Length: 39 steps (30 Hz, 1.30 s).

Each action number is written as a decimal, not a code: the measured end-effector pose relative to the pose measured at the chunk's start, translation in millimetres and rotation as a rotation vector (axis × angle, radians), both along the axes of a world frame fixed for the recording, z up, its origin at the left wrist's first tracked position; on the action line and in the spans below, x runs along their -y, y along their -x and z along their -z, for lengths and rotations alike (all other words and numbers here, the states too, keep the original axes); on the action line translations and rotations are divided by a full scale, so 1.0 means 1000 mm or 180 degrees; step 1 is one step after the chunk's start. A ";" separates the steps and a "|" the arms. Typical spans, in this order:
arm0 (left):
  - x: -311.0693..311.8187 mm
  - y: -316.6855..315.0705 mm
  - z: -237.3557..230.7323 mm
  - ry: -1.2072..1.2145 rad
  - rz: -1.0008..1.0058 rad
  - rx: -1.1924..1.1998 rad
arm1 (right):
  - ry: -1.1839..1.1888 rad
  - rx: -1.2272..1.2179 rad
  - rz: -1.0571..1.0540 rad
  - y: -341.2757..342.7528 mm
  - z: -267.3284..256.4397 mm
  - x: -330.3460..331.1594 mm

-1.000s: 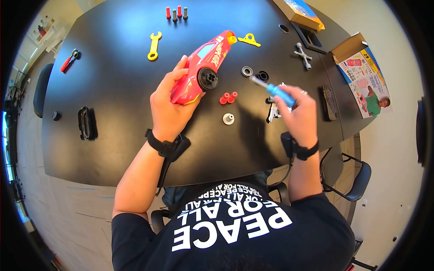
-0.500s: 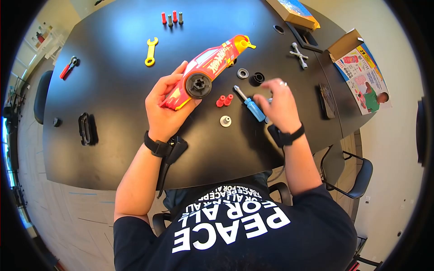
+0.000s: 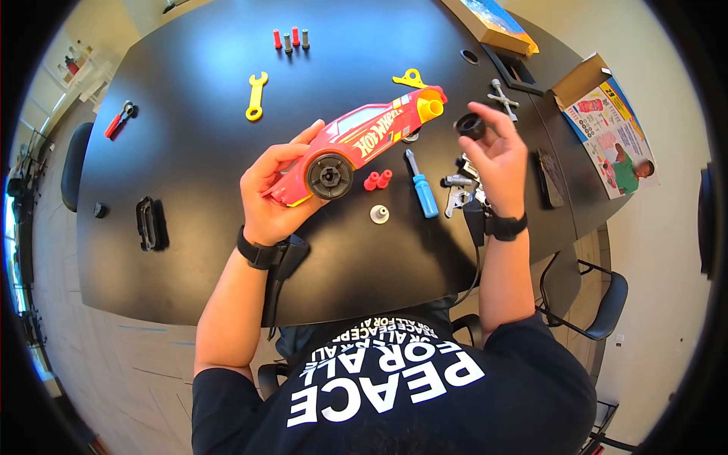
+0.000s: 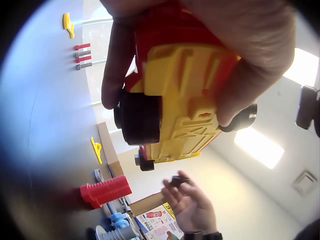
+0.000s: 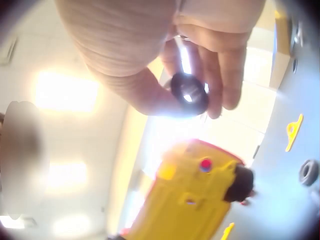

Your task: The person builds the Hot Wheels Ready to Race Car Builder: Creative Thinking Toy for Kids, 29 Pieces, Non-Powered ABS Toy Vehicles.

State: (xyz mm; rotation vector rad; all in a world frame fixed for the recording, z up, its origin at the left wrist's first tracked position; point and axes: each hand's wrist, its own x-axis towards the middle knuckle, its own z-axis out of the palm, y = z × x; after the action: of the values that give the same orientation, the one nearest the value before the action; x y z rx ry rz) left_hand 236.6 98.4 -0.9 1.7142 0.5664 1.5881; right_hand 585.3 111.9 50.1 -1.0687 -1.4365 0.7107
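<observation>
Red Hot Wheels toy car stays gripped in the left hand above the black table — right of it lies the blue screwdriver, then a black wheel — flat on the table half a second ago, now pinched by the right hand.

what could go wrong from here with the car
The right hand pinches the round black part in mid-air, so it might slip and roll. The left hand grips the car at one end, so a push on the other could twist it. Red pegs stand on the table nearby and might topple if bumped.
</observation>
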 end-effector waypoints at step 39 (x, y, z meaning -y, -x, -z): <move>-0.003 -0.006 0.004 0.0000 -0.0572 0.0058 | 0.0083 0.3391 -0.0276 0.026 0.058 -0.068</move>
State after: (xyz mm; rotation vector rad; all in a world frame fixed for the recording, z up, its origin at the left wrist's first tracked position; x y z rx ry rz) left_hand 243.0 101.1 -4.9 1.6863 0.7285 1.7260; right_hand 559.6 179.7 -7.9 -1.5050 -2.3732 0.1730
